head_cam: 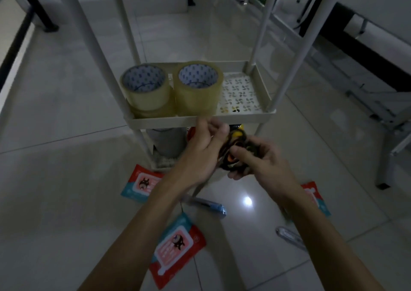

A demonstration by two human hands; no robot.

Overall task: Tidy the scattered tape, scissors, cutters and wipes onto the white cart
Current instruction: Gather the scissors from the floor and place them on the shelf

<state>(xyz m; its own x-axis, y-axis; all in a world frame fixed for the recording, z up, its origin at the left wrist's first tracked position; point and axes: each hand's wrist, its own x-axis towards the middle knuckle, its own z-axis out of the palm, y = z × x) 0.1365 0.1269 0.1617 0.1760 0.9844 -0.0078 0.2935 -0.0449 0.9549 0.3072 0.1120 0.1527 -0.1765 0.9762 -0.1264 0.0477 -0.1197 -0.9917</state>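
Both hands met just in front of the white cart [200,119], below the front lip of its middle shelf, and shared a bundle of scissors [231,155] with dark, orange and yellow handles. The left hand [200,150] was closed on the handle loops from the left, fingers curled over the top, while the right hand [258,157] cupped and pinched the same bundle from the right, its thumb pressed across the front. A pale blade appeared to hang down below the left hand, though the dim light left that uncertain. Gathering several pairs into one clump probably let them go onto the shelf together instead of one by one. On that shelf two rolls of clear tape [169,90] already stood side by side at the left, leaving the perforated right part free, which looked like the likely spot for the scissors. Still on the floor lay three red wipes packs: one [142,184] near the cart's foot, one [178,246] between the forearms, one [315,197] partly hidden behind the right arm. A blue cutter [209,204] lay beneath the wrists, and another pale tool [287,235] lay by the right forearm.
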